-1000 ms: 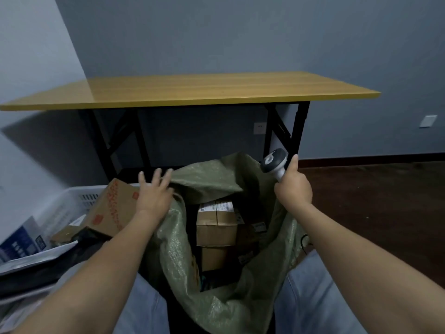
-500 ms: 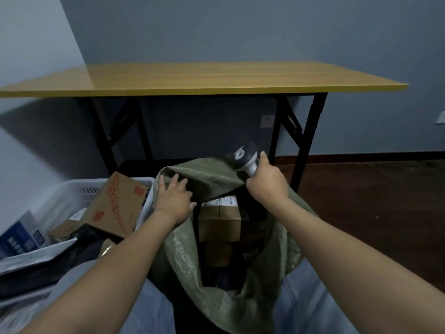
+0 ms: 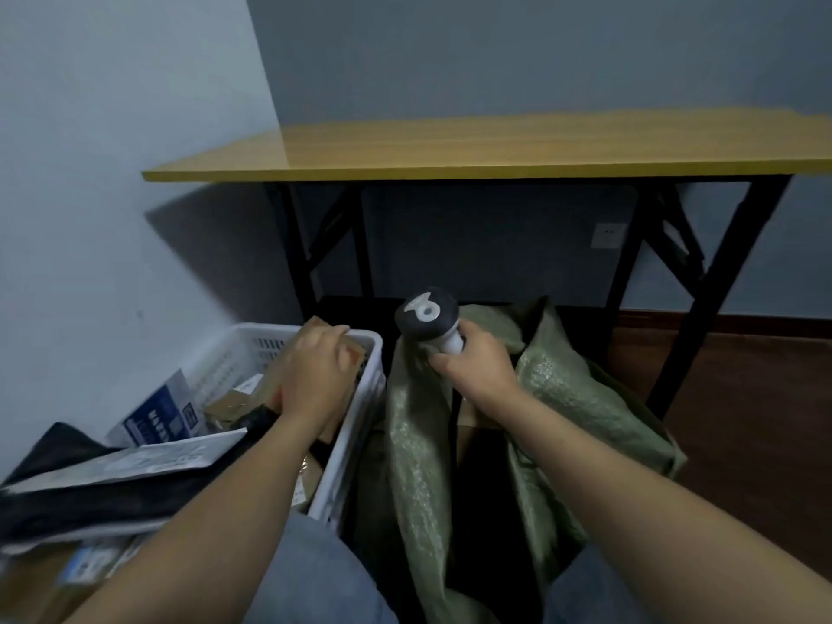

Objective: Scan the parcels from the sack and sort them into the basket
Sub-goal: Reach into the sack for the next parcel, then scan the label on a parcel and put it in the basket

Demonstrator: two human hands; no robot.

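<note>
Before a wooden table (image 3: 495, 146), a person's left hand (image 3: 315, 376) is gripping a box (image 3: 353, 358) inside the white basket (image 3: 252, 335), fingers curled over its top edge. The right hand (image 3: 481, 367) is holding a scanner (image 3: 425, 315), fingers wrapped round its handle, over the mouth of the green sack (image 3: 576, 398), which is standing just beside the basket.

Sack (image 3: 562, 389) of coarse green woven plastic cloth, white slotted plastic basket (image 3: 360, 398), brown matt cardboard parcel (image 3: 355, 358), smooth wood-grain table (image 3: 495, 146) top, black metal legs
</note>
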